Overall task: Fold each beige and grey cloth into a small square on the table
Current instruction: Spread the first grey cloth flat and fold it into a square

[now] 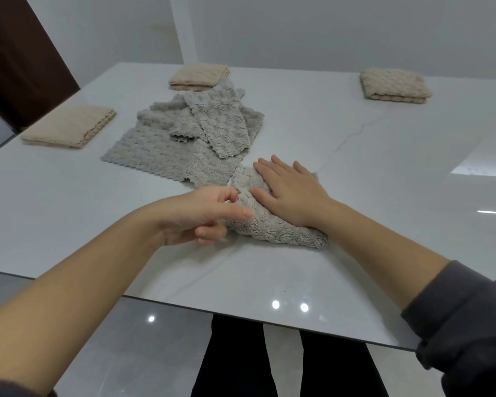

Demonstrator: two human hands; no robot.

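R hand (289, 193) lies flat, pinning half-folded grey cloth (281, 233) at table (384, 167) front-centre; L hand (206, 213) pinches its edge. Risk: plush fabric slips w/ uneven pull, skewing the square.

Single wide-angle view from a camera worn on the person's head, facing forward and down across a white counter (384, 167) from its near edge. Both forearms reach in from the bottom corners; the left hand (201, 216) and right hand (289, 190) sit close, mid-frame, at a grey cloth (269, 227). Legs (235, 362) and floor (112, 339) show below, a wall (327, 30) beyond the far edge
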